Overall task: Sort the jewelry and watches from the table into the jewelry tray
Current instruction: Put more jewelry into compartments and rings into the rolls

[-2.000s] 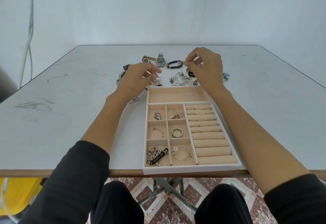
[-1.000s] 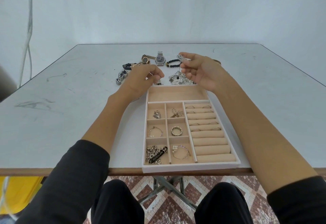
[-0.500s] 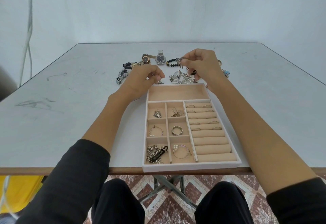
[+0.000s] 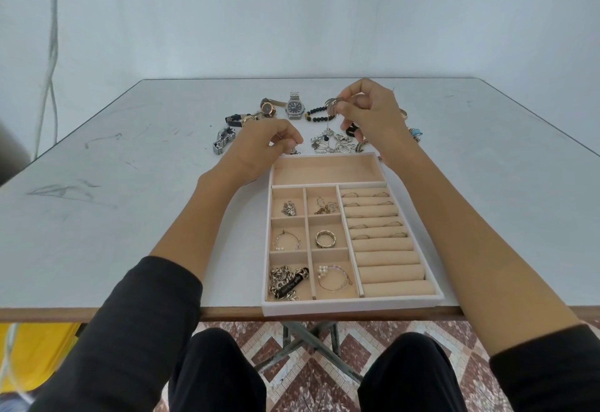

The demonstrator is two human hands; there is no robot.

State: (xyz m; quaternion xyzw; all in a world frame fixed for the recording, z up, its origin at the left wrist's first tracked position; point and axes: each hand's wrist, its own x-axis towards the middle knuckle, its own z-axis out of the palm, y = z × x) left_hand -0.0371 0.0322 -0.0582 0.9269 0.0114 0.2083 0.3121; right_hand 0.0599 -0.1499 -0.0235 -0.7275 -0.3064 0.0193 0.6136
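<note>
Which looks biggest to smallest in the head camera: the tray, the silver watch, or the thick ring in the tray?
1. jewelry tray, by far the largest.
2. silver watch.
3. thick ring, which looks only a little smaller; it sits nearer the camera, so its true size is unsure.

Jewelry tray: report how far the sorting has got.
Done: six small compartments of the jewelry tray hold pieces, and rings sit in the rolls. In hand: the right hand pinches a silver piece. Left: watches, a tangled pile, the long compartment empty.
</note>
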